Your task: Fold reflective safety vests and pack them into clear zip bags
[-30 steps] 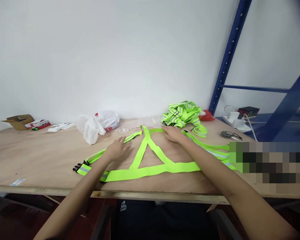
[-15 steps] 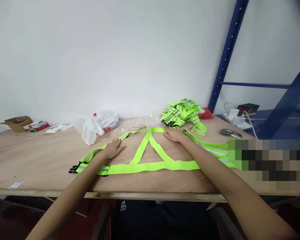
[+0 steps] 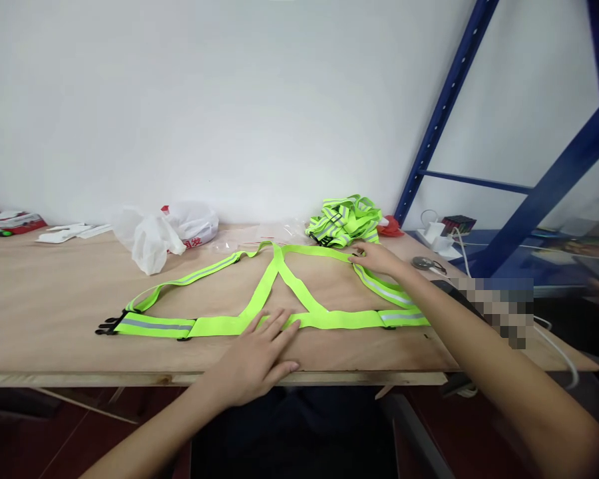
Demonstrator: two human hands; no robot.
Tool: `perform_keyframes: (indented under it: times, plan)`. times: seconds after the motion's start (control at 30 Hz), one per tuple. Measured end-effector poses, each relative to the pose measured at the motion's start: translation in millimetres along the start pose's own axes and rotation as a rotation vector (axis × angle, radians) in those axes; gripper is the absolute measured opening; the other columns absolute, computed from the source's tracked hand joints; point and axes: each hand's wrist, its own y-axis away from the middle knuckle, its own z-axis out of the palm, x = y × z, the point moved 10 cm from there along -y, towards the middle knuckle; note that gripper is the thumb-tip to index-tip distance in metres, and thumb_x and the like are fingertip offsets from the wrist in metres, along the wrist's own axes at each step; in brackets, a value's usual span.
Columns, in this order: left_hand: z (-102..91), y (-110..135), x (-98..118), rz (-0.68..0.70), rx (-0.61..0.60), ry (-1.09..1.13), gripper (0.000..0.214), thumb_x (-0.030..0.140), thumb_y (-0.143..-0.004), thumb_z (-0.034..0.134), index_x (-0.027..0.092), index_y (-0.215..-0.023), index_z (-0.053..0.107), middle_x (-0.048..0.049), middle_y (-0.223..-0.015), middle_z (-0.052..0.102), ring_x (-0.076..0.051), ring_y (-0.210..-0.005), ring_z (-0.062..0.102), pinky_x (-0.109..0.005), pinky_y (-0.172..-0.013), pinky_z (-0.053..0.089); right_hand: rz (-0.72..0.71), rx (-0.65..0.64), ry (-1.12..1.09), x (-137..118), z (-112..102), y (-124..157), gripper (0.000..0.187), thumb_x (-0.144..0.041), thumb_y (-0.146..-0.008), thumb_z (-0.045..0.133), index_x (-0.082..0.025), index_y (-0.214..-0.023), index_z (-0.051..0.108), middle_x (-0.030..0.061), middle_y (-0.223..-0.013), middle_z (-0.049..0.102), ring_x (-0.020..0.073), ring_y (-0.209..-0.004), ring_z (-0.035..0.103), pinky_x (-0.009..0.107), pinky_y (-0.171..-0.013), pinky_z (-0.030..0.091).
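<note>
A neon-yellow reflective harness with grey stripes lies spread on the wooden table, its crossed straps forming a triangle in the middle. My left hand rests flat on the wide waistband, fingers stretched out and slightly apart. At the upper right, my right hand has its fingers closed on the harness's shoulder strap, beside a small black slider; the thumb side is partly hidden. A black buckle sticks out at the harness's left end. The right end passes behind my right forearm.
Behind the harness stands a tangled pile of similar straps. White plastic bags and clear packaging lie along the wall. To the right are a tape measure, chargers with cables and a blue metal frame.
My left hand has come off the left straps and down onto the middle of the waistband. My right hand has closed on the right shoulder strap. The view has turned right.
</note>
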Motion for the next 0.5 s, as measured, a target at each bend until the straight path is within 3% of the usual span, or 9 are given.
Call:
perform_keyframes:
  times: [0.2,0.4,0.5]
  plan:
    - [14.2,11.9,-12.4,-0.028,-0.012,0.013,0.061,0.054,-0.105,0.034,0.022,-0.157,0.033,-0.0111,-0.159,0.037,-0.028,-0.149,0.031,-0.051,-0.123,0.025,0.027,-0.02,-0.177,14.4,17.2,-10.8,0.044,-0.013,-0.076,0.061,-0.016,-0.118,0.074,0.0082,-0.115,0.075,0.0251,-0.101,0.069,0.031,-0.089,0.052]
    - [10.0,33.6,-26.1,-0.047,0.028,-0.009,0.058,0.052,-0.103,0.041,0.027,-0.156,0.036,-0.0076,-0.158,0.038,-0.027,-0.147,0.036,-0.049,-0.124,0.026,0.114,-0.052,-0.387,40.0,15.9,-23.3,0.042,-0.019,-0.081,0.061,-0.011,-0.121,0.072,0.0109,-0.12,0.074,0.022,-0.1,0.07,0.028,-0.086,0.055]
    - [10.1,41.2,-30.4,-0.038,0.033,-0.015,0.057,0.051,-0.103,0.043,0.028,-0.155,0.037,-0.0067,-0.158,0.038,-0.026,-0.147,0.037,-0.049,-0.124,0.027,0.12,-0.085,-0.393,53.6,20.6,-23.2,0.03,-0.018,-0.078,0.065,-0.014,-0.105,0.079,0.009,-0.11,0.077,0.0206,-0.095,0.071,0.027,-0.084,0.056]
